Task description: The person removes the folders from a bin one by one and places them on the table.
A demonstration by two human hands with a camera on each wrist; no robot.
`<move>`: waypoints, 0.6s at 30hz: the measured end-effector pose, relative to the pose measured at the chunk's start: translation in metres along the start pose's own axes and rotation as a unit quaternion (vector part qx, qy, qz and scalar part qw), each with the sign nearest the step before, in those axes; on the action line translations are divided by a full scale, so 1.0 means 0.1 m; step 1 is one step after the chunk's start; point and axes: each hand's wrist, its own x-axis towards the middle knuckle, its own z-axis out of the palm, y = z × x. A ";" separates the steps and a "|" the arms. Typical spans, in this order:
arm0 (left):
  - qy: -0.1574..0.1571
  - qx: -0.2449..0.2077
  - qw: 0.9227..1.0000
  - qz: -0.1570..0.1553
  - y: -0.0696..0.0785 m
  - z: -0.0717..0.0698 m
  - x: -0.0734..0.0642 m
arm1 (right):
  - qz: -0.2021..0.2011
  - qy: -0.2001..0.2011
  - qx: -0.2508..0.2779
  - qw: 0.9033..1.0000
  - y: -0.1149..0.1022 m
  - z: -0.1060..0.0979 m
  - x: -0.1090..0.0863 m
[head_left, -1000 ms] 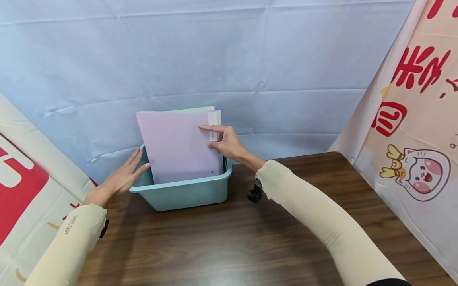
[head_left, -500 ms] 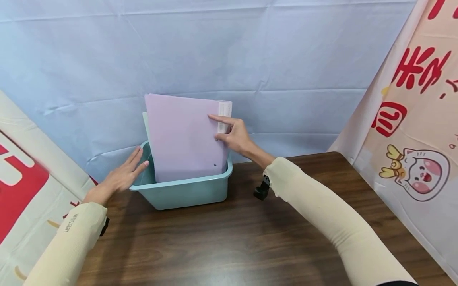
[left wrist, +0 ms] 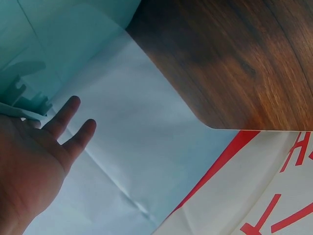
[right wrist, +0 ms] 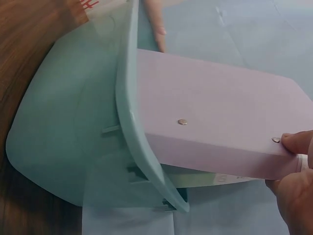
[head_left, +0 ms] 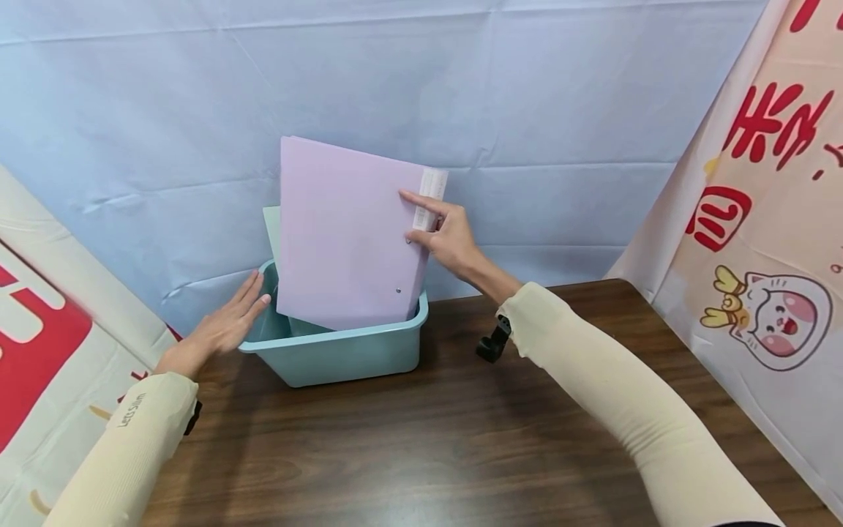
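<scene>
A lilac ring binder [head_left: 349, 241] rises tilted out of a teal plastic basin [head_left: 336, 359], its lower edge still behind the front rim. My right hand [head_left: 454, 238] grips the binder at its spine side, thumb and forefinger on the front cover by the white label. The right wrist view shows the binder's metal rivets [right wrist: 182, 122] and thick spine. Behind it a pale green folder [head_left: 271, 225] stands in the basin, mostly hidden. My left hand [head_left: 220, 322] rests at the basin's left rim, fingers straight.
The basin stands on a dark wood table [head_left: 395, 446] near its back edge. A pale blue cloth [head_left: 527, 132] hangs behind. Printed banners, one with a cartoon cat [head_left: 780, 322], hang at both sides.
My right hand has lifted the lilac binder up and to the right, and it now tilts. More of the green folder and the basin's inside shows. The left hand stays at the rim.
</scene>
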 end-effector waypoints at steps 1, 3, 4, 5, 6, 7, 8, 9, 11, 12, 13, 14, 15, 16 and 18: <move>0.000 0.000 1.000 0.000 0.00 0.00 0.00 | -0.001 0.001 0.001 1.000 -0.01 -0.01 0.00; 0.000 -0.001 1.000 0.000 0.00 0.00 -0.01 | -0.001 0.005 0.004 1.000 -0.03 -0.02 0.01; -0.001 -0.001 1.000 0.000 0.00 0.00 -0.01 | -0.001 0.007 0.007 1.000 -0.05 -0.03 0.01; 0.000 -0.001 1.000 0.001 -0.01 0.00 -0.01 | 0.000 0.009 0.010 1.000 -0.06 -0.04 0.01; 0.000 0.001 1.000 0.002 -0.01 0.00 -0.01 | 0.001 0.012 0.012 1.000 -0.08 -0.05 0.01; 0.001 0.003 1.000 0.004 -0.01 0.00 -0.01 | 0.002 0.015 0.016 1.000 -0.09 -0.06 0.01; 0.002 0.005 1.000 0.006 -0.01 0.00 -0.01 | 0.003 0.017 0.020 1.000 -0.11 -0.08 0.01; 0.003 0.007 1.000 0.009 -0.02 0.01 -0.01 | 0.004 0.020 0.025 0.999 -0.12 -0.09 0.01; 0.006 0.011 1.000 0.013 -0.02 0.02 -0.01 | 0.003 0.024 0.032 0.999 -0.15 -0.13 0.02; 0.007 0.013 1.000 0.017 -0.02 0.02 -0.01 | 0.004 0.026 0.037 0.999 -0.17 -0.15 0.02; 0.007 0.013 1.000 0.017 -0.02 0.02 -0.01 | 0.003 0.028 0.042 0.999 -0.18 -0.17 0.03; 0.008 0.013 1.000 0.018 -0.02 0.02 -0.01 | 0.002 0.030 0.047 0.998 -0.20 -0.19 0.03; 0.008 0.013 1.000 0.019 -0.03 0.02 -0.01 | 0.001 0.033 0.051 0.998 -0.22 -0.20 0.04; 0.008 0.013 1.000 0.020 -0.03 0.02 -0.01 | 0.001 0.036 0.056 0.998 -0.23 -0.22 0.04; 0.008 0.013 1.000 0.021 -0.03 0.01 -0.01 | -0.001 0.044 0.066 0.997 -0.27 -0.25 0.04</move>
